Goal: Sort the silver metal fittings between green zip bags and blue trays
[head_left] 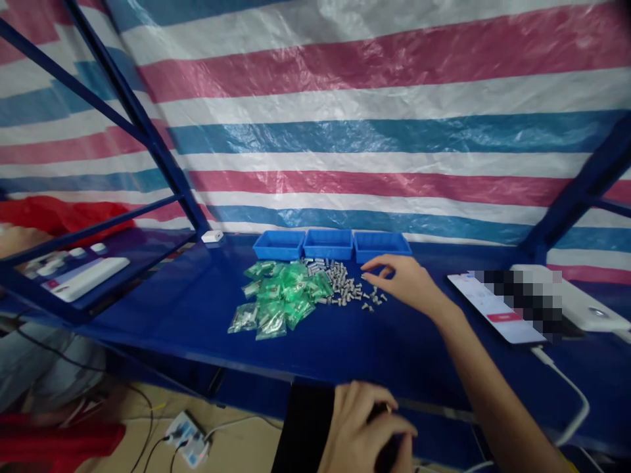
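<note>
My right hand (401, 282) reaches over the right edge of a pile of small metal screws (342, 282). Its thumb and forefinger are close together in a pinch, with a small greyish bit at the tips, too small to name. Left of the loose screws lies a heap of green-tinted clear plastic bags (286, 292) with metal parts inside. My left hand (367, 427) is low in front of the table's near edge, its fingers curled. What it holds, if anything, is hidden.
Three blue trays (328, 252) stand in a row behind the pile. A phone (493, 309) lies at right beside a white device (582, 299), with a white cable. A small white box (211, 237) sits at the back left. A power strip (187, 439) is on the floor; blue frame posts flank the table.
</note>
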Tool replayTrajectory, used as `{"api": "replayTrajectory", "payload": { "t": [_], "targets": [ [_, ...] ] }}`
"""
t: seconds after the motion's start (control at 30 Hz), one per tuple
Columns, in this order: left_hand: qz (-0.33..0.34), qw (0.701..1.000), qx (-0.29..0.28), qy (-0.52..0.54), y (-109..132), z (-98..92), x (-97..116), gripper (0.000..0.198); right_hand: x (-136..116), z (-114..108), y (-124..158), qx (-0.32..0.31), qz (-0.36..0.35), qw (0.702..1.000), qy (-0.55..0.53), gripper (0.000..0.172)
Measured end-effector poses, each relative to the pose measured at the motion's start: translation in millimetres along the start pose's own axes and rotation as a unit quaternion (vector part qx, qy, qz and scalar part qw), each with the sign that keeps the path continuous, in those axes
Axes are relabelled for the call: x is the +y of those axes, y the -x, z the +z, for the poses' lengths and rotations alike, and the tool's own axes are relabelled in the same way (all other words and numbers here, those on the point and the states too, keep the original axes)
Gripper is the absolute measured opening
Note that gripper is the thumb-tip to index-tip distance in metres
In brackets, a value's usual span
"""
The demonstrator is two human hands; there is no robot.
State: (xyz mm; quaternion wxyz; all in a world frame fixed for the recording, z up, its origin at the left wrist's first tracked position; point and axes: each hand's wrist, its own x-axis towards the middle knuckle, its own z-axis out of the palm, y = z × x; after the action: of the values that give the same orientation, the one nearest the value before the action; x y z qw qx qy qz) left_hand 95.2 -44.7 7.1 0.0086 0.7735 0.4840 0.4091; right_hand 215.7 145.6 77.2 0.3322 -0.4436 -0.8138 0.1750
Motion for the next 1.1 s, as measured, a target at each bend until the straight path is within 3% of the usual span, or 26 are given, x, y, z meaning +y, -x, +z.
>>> {"api": "replayTrajectory", "payload": {
  "t": [0.07, 0.13, 0.2, 0.27, 0.37, 0.47, 0.57, 0.73, 0.83, 0.93, 1.0, 1.1],
  "targets": [
    [-0.066, 0.996, 0.033, 0.044, -44, 6.1, -10, 0.018, 18, 17, -19, -0.057, 0.034, 0.995, 0.075, 0.014],
    [-0.092, 0.992, 0.082, 0.04, -90, 5.8, -24, 0.017, 32, 28, -28, -0.07, 0.039, 0.989, 0.127, 0.016],
    [-0.134, 0.987, 0.094, 0.008, -133, 3.2, -43, 0.018, 41, 32, -29, -0.079, 0.033, 0.986, 0.145, 0.017],
    [-0.148, 0.988, 0.019, -0.044, -168, 2.3, -68, 0.019, 47, 32, -26, -0.081, 0.04, 0.983, 0.159, 0.017],
    [-0.112, 0.973, -0.165, -0.112, -199, 7.2, -112, 0.02, 54, 34, -24, -0.079, 0.047, 0.98, 0.177, 0.019],
    [-0.086, 0.949, -0.248, -0.174, -202, 15.2, -152, 0.021, 60, 42, -26, -0.066, 0.028, 0.984, 0.166, 0.019],
    [-0.08, 0.935, -0.258, -0.228, -185, 19.4, -177, 0.02, 66, 51, -26, -0.047, 0.014, 0.984, 0.169, 0.019],
    [-0.047, 0.951, -0.195, -0.234, -165, 13.3, -188, 0.021, 74, 61, -24, -0.009, 0.015, 0.983, 0.185, 0.02],
    [-0.023, 0.961, -0.119, -0.247, -170, 4.1, -192, 0.027, 76, 64, -32, 0.09, 0.022, 0.98, 0.177, 0.02],
    [-0.067, 0.957, -0.057, -0.277, -177, -7.1, -207, 0.038, 81, 68, -45, 0.196, 0.02, 0.956, 0.218, 0.025],
    [-0.131, 0.945, -0.043, -0.298, -179, -13.9, -222, 0.043, 86, 72, -53, 0.201, 0.008, 0.95, 0.238, 0.025],
    [-0.202, 0.931, -0.075, -0.296, -179, -19.0, -241, 0.044, 93, 81, -59, 0.174, 0.001, 0.96, 0.217, 0.027]
  ]
}}
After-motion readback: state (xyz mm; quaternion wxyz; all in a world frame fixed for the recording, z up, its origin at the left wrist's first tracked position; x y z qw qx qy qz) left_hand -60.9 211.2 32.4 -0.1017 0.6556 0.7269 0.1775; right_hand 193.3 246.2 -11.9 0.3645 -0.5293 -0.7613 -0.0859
